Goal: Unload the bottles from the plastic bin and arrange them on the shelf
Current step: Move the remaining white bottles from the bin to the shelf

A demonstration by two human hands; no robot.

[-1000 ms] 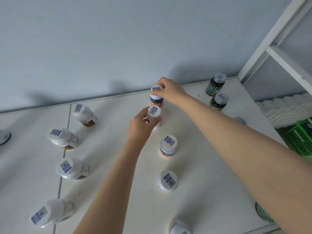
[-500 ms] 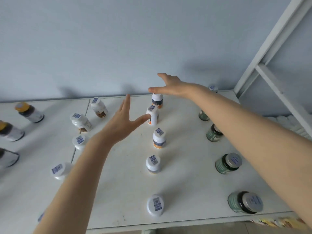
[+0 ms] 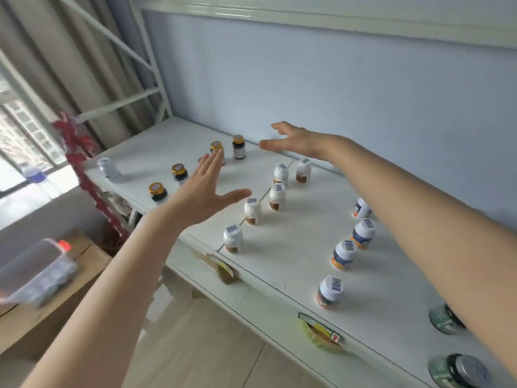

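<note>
My left hand (image 3: 205,189) hovers above the white shelf (image 3: 293,256) with fingers spread straight and nothing in it. My right hand (image 3: 293,140) is also flat and free, near the back wall. On the shelf stand rows of bottles: white ones with brown bands (image 3: 252,211), white ones with orange bands (image 3: 362,233), dark ones with gold caps (image 3: 239,147), and green jars (image 3: 458,369) at the right. A clear plastic bin (image 3: 36,268) sits blurred at the lower left on a cardboard box.
A single white bottle (image 3: 110,170) stands at the shelf's left end. White frame posts (image 3: 155,68) rise at the back left, with curtains and a window beyond. Paper tags (image 3: 321,331) hang on the shelf's front edge. Wood floor lies below.
Both hands have let go of the two white bottles at the back and opened. The view has swung left, so the gold-capped bottles and the bin are in sight.
</note>
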